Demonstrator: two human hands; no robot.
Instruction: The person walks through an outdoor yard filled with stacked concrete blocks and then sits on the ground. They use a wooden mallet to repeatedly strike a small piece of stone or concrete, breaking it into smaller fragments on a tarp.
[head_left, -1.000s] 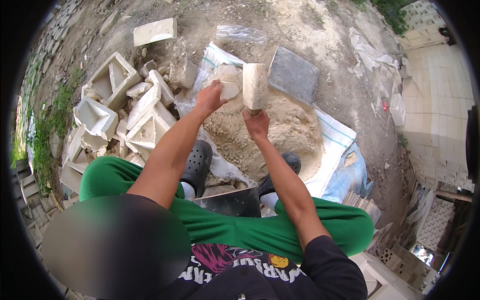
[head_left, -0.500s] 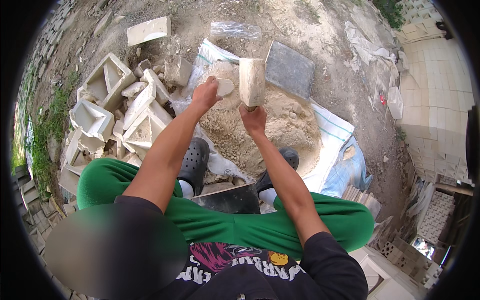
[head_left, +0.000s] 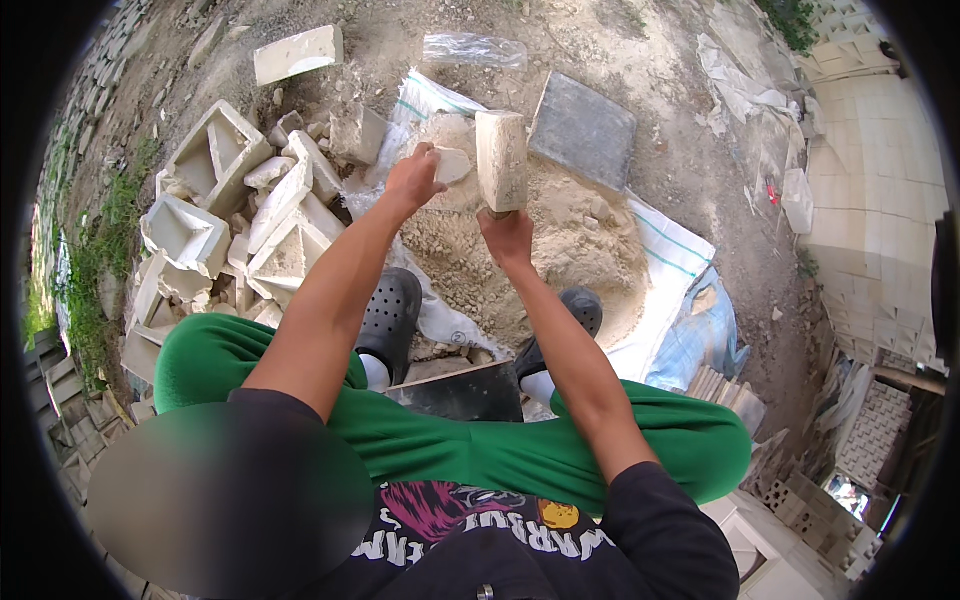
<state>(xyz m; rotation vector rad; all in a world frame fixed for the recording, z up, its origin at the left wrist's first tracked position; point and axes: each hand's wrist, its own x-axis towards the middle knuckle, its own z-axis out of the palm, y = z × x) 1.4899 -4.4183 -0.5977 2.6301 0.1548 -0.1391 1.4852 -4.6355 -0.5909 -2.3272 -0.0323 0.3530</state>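
Sunlit dirt ground [head_left: 655, 75], green weeds [head_left: 98, 262], pale block wall [head_left: 870, 190]

Mallet [head_left: 502, 160] cream, beyond right fingers [head_left: 492, 226]; chunk [head_left: 454, 166] off-white, at left fingertips [head_left: 426, 153]. Sack [head_left: 670, 240] white, green-striped, right of right fingers. Slab [head_left: 583, 130] grey, beyond them.

Before us, a heap of crushed material [head_left: 560, 255] lies on a sack [head_left: 672, 238]. Over it, our left hand [head_left: 415, 178] holds a fragment [head_left: 454, 166], left of the mallet [head_left: 501, 160] in our right hand [head_left: 507, 238]. Broken blocks [head_left: 290, 205] lie piled left of the sack; a slab [head_left: 583, 130] lies beyond the heap, plastic film [head_left: 475, 50] farther off.
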